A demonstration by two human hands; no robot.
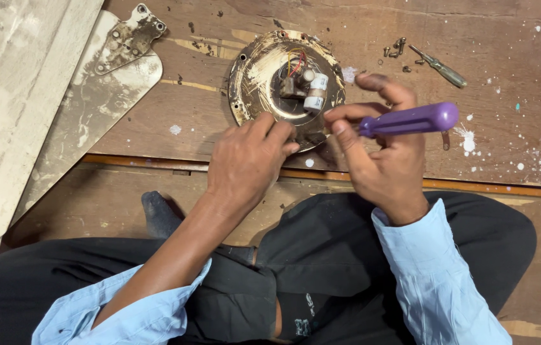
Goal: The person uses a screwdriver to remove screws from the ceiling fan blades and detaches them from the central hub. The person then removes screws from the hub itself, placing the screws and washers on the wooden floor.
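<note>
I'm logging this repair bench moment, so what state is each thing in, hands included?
Left hand: resting on the round metal fan housing's near rim.
Right hand: gripping the purple-handled screwdriver.
Purple-handled screwdriver: held level, tip hidden.
Round metal fan housing: open, wires and capacitors exposed.
Loose screws: heaped on the floor.
Small screwdriver: lying unused.
Fan blades: detached, stacked.

I see a round, worn metal fan motor plate (259, 76) lying flat on the wooden floor, its brassy face scratched and stained, with small white capacitors (315, 91) and red and yellow wires at its centre. A purple-handled screwdriver (411, 119) lies level at its right edge, tip hidden.
</note>
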